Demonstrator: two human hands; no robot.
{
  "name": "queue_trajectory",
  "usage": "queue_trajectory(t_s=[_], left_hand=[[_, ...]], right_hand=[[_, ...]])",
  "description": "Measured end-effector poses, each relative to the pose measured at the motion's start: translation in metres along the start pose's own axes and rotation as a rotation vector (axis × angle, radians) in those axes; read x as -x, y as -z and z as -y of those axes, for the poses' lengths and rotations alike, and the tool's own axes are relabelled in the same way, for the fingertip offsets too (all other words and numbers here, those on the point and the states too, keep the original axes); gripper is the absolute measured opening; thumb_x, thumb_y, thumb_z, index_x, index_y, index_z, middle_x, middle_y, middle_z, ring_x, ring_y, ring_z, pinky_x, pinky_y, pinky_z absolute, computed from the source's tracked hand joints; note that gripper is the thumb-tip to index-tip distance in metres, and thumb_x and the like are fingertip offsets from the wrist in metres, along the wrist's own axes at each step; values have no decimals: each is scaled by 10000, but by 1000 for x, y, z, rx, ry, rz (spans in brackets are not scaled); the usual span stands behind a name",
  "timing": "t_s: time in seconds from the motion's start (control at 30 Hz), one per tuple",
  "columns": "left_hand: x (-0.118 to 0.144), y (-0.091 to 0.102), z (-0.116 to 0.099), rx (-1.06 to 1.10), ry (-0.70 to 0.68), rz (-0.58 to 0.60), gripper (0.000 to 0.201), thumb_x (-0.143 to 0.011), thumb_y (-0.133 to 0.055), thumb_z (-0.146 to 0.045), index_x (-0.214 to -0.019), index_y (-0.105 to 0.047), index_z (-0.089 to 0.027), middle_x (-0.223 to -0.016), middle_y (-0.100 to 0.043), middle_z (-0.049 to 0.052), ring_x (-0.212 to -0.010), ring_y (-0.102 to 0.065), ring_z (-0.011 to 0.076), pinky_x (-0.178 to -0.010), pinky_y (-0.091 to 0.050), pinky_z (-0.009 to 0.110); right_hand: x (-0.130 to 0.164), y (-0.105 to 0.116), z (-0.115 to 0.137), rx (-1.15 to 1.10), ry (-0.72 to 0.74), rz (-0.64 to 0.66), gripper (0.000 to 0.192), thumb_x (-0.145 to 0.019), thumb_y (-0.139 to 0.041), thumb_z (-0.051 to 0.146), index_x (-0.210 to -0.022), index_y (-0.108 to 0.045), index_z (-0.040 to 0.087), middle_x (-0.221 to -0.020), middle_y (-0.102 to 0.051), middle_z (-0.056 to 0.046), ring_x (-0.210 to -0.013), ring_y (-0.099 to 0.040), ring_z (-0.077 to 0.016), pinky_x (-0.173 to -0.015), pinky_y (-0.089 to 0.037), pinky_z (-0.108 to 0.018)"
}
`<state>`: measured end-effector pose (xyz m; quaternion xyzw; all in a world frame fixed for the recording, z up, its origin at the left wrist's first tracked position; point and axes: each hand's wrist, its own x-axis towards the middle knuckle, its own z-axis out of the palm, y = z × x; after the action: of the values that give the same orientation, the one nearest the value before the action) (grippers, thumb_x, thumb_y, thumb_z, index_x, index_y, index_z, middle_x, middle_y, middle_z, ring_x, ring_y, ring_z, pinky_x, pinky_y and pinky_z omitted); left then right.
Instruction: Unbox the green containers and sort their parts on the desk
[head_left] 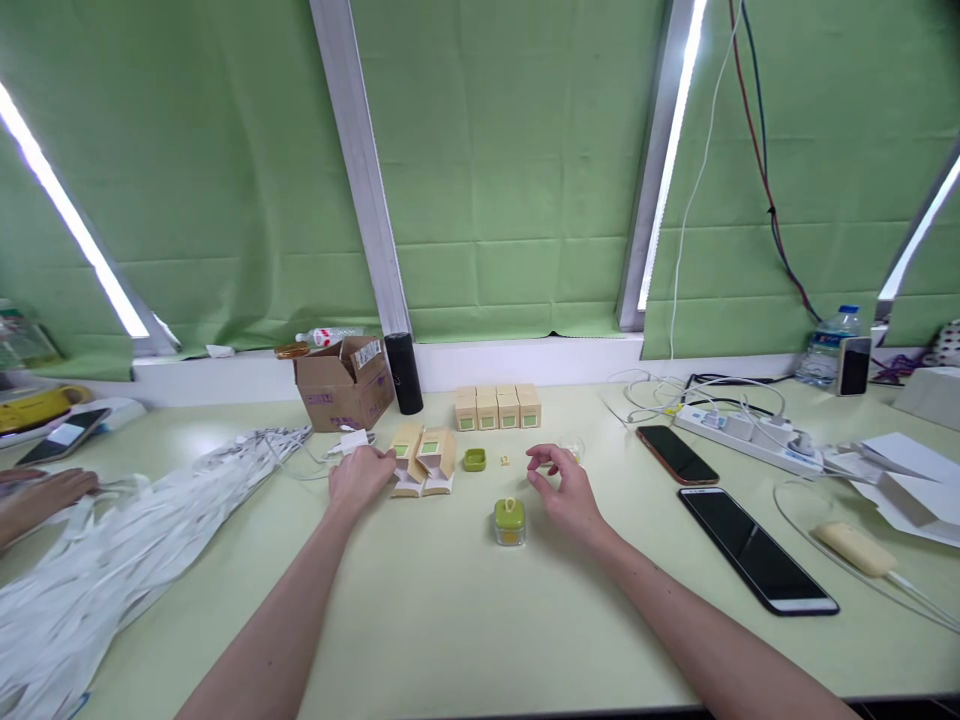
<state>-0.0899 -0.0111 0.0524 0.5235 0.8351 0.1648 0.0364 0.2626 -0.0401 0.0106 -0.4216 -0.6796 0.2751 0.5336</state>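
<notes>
My left hand (361,477) has its fingers bent together at the left edge of a small tan paper box (406,450) with its flap open. A second open tan box (436,455) lies right beside that one. My right hand (568,492) is over the table with fingers curved and apart, nothing seen between them. Just behind it is a clear, see-through piece (574,446), partly covered by the hand. Between my hands stand a small clear jar with a green lid (509,520), a green square cap (474,460) and a tiny yellow ring-like part (505,461).
Several closed tan boxes (498,408) form a row at the back. A cardboard carton (345,385) and black cylinder (404,373) stand behind left. White straps (172,510) spread leftward, near another person's hand (49,500). Rightward lie phones (757,550) and a power strip (750,438).
</notes>
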Motion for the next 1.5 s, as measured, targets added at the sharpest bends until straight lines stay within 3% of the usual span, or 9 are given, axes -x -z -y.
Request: queue_trajectory(t_s=[0.3,0.53,0.7,0.77,0.9,0.97,1.07,1.37,1.5], left_hand=[[6,10,-4,-105,-1,-87,550,-925,-393,-571,-822,-759,-173,-1074,-761,253,-1185,-640,451,-1036,-394,554],[16,16,-10,-113,-35,-223,464,-930,-428,-455,-939,-794,-170,-1042,-770,220,-1258,-543,456,-1016,-359,561],[30,19,-31,110,-360,-440,360,-894,-512,-321,-1124,-749,-177,-1065,-780,145,-1197,-545,395,-1006,-390,532],[42,20,-48,212,-603,-330,330,-882,-535,-279,-1134,-734,-203,-1035,-774,107,-1150,-577,341,-1020,-425,485],[73,23,-81,343,-927,167,447,-866,-594,-237,-1307,-657,-278,-1161,-719,86,-1169,-604,283,-939,-516,400],[86,22,-92,325,-986,389,601,-801,-687,-231,-1387,-600,-333,-1249,-676,74,-1162,-620,272,-979,-512,403],[97,13,-100,240,-1010,572,730,-667,-843,-295,-1355,-606,-358,-1241,-668,66,-1213,-587,329,-962,-509,417],[97,-15,-94,470,-846,544,383,-836,-733,-423,-1185,-713,-266,-1212,-716,76,-1155,-639,300,-988,-488,399],[87,-18,-92,701,-812,496,358,-927,-642,-507,-1123,-744,-224,-1100,-756,77,-1030,-668,271,-913,-517,386]], right_hand=[[-3,3,-2,21,-9,-23,241,-871,-582,289,-1096,-665,264,-997,-723,-54,-1046,-621,-286,-877,-487,-456],[-3,3,-5,58,-21,-52,233,-877,-573,300,-1086,-667,260,-976,-729,-59,-1012,-634,-286,-830,-486,-431],[-5,3,-12,21,-47,-78,250,-892,-552,299,-1117,-648,245,-953,-717,-54,-923,-648,-257,-780,-492,-393],[-6,4,-13,-12,-57,-81,260,-897,-539,299,-1129,-637,240,-951,-713,-55,-884,-647,-244,-740,-490,-372],[-6,6,-9,-34,-76,-74,263,-891,-532,297,-1127,-632,241,-934,-710,-50,-836,-642,-230,-685,-485,-345],[-5,6,-6,-33,-82,-71,265,-883,-537,295,-1125,-632,243,-927,-708,-46,-802,-636,-222,-673,-490,-340],[-4,6,-3,-35,-86,-80,268,-872,-540,289,-1121,-631,245,-921,-702,-45,-763,-625,-215,-654,-493,-335],[-4,2,-8,-38,-76,-63,295,-830,-539,265,-1108,-636,244,-902,-701,-38,-761,-620,-205,-659,-487,-327],[-5,-2,-7,-213,-181,66,245,-841,-611,395,-1020,-656,234,-840,-708,-36,-707,-624,-194,-591,-471,-300]])
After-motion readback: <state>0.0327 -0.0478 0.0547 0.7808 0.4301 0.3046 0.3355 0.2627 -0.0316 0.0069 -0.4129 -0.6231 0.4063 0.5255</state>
